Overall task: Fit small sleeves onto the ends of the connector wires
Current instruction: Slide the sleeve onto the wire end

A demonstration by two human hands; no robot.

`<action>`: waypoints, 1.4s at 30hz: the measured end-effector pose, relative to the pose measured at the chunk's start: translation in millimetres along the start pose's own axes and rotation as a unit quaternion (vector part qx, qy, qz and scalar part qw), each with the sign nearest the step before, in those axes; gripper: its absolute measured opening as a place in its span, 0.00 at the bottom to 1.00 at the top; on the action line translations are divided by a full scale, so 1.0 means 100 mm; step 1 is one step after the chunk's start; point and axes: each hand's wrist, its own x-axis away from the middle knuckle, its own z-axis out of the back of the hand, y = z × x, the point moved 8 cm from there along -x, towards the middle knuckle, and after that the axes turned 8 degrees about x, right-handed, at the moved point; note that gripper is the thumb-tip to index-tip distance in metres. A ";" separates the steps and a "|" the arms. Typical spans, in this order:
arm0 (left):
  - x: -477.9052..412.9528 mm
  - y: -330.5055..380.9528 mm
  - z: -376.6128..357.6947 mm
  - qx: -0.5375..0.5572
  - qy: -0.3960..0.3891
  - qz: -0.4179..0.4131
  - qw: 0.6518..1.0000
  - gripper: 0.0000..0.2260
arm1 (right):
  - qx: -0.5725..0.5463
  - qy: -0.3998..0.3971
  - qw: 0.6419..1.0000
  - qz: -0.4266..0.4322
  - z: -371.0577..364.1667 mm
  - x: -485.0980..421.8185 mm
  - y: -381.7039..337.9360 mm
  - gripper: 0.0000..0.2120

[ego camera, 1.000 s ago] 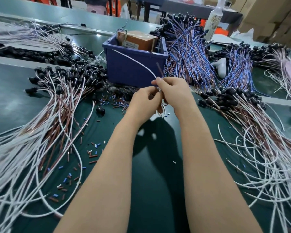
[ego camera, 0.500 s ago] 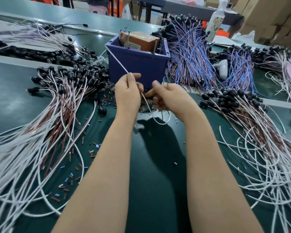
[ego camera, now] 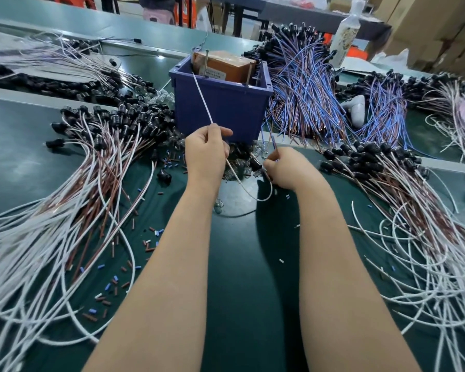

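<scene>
My left hand [ego camera: 206, 153] pinches a white wire [ego camera: 202, 100] that runs up and left in front of the blue bin and loops down below toward my right hand. My right hand [ego camera: 286, 167] grips the same connector lead near its black connector [ego camera: 255, 163], with a brown wire [ego camera: 274, 142] sticking up from the fingers. Small brown, blue and white sleeves [ego camera: 151, 244] lie scattered on the green mat to the left. Whether a sleeve sits on either wire end I cannot tell.
A blue bin [ego camera: 220, 106] holding a brown box stands just behind my hands. Piles of white-and-brown leads with black connectors lie left [ego camera: 97, 146] and right [ego camera: 381, 167]. Blue-and-brown leads [ego camera: 304, 89] heap behind the bin. A white bottle [ego camera: 344, 33] stands at the back.
My hands have parted: the left slid out along the white wire to the left, the right dropped lower and to the right with the connector end.
</scene>
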 end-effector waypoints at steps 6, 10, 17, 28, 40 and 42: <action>0.02 0.00 -0.02 -0.001 -0.002 0.002 1.000 0.15 | 0.065 -0.008 0.998 0.003 -0.04 0.03 -0.02 0.10; 0.03 0.04 -0.02 0.002 -0.004 -0.015 1.000 0.15 | 0.070 -0.029 0.997 -0.004 -0.04 0.03 0.01 0.06; 0.04 0.11 -0.05 -0.049 -0.017 -0.066 0.996 0.15 | 0.038 0.005 0.999 -0.032 0.03 0.03 0.07 0.14; 0.02 0.08 -0.01 -0.036 -0.006 -0.061 0.997 0.15 | 0.037 0.002 0.999 -0.028 -0.06 0.03 -0.02 0.07; 0.03 0.14 0.04 -0.012 0.015 -0.069 0.997 0.15 | -0.138 0.070 0.984 0.083 0.36 0.17 -0.31 0.08; 0.02 0.15 0.08 -0.013 0.028 -0.072 0.997 0.15 | -0.122 0.041 0.988 0.089 0.20 0.18 -0.42 0.08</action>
